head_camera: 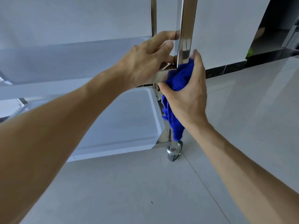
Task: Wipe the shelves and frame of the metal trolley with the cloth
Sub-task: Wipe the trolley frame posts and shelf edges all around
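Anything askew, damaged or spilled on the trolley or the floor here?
Nothing stands out. The left hand grips the trolley's upright post while the right hand presses the blue cloth against the frame corner. The lower shelf and castor wheel look intact; the tiled floor shows only tiny dark specks.

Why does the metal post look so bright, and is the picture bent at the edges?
Head view: the polished upright post mirrors the pale wall and the left hand, hence the glare; the wide lens bows the forearms and floor tiles outward; light is soft, shadows faint; the blue cloth stays sharp.
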Tool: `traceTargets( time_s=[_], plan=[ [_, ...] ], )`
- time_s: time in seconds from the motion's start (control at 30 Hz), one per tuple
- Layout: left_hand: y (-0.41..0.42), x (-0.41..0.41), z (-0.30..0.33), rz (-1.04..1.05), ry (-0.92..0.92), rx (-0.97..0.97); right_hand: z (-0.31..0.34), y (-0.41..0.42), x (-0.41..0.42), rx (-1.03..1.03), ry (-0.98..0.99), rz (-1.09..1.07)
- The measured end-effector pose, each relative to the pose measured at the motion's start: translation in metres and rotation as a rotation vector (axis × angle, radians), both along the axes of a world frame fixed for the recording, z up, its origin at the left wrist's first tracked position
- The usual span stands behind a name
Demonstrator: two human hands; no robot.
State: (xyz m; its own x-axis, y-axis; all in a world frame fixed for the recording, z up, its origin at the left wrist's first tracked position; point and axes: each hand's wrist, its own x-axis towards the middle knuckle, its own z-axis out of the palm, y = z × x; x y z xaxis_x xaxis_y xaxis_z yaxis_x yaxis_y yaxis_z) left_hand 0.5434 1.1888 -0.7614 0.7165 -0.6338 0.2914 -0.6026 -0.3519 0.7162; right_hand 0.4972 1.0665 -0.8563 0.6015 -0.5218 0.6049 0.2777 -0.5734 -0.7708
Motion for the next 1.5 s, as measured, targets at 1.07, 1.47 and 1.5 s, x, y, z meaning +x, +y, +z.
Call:
traceTargets(
  time_s=[1.07,1.47,1.5],
  plan=[
    [0.006,0.005,-0.010,0.086,-0.268,0.054,-0.109,0.018,0.004,0.352,0.248,0.061],
    [0.016,0.012,-0.003,0.116,-0.191,-0.189,-0.087,-0.022,-0.025,0.230,0.340,0.229],
    [0.019,0.012,-0.001,0.140,-0.196,-0.234,-0.072,-0.025,-0.029,0.253,0.259,0.234]
  ],
)
